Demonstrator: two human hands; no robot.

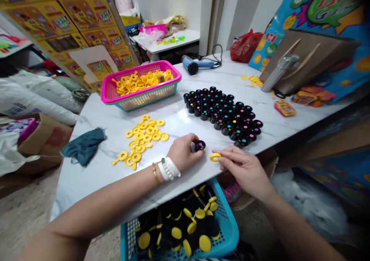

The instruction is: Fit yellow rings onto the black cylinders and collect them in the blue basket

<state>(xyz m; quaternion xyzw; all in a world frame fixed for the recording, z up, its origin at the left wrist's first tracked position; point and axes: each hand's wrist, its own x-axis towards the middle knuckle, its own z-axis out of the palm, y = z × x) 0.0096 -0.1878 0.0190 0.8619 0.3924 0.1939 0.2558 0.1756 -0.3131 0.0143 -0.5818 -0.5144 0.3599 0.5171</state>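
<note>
L hand (182,152) holds black cyl (200,145); R hand (245,165) pinches yellow ring pc (214,160) just R of cyl, apart, ring end twd cyl, rest hidden. Loose yellow pcs (140,136) L of cyl.

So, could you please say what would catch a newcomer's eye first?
Probably the block of black pieces with coloured dots, right of centre on the white table. Next, the yellow rings lying to its left, and the pink-rimmed basket behind them. Nearer, the right hand holds a yellow ring.
</note>
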